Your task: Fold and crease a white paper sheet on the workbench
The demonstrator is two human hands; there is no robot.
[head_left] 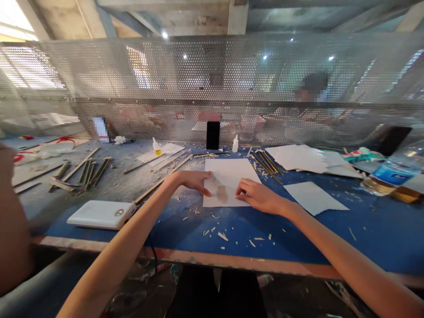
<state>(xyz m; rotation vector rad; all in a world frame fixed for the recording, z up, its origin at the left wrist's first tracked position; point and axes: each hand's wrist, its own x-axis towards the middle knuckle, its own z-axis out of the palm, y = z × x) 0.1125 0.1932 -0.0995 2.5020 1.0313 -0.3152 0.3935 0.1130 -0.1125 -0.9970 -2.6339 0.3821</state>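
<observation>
A white sheet of paper [230, 170] lies on the blue work table in front of me, with a brownish patch [221, 193] on its lower half. My left hand [197, 180] reaches over the sheet's left edge, thumb and fingers apart, with nothing seen in it. At the right side of the same sheet is my right hand [254, 194], its fingers curled together near the thumb. Whatever those fingers may hold is hidden or too small to name. Thin wood-coloured scraps [222, 236] are scattered below the paper.
A white power bank [101, 214] lies beside my left forearm. Glue bottles [156, 147] and a dark phone [213, 135] stand behind the sheet. Sticks [266, 163], stacked papers [294, 158], a torn sheet [314, 198] and a plastic bottle [394, 170] lie rightward. Perforated metal [198, 84] closes off the back.
</observation>
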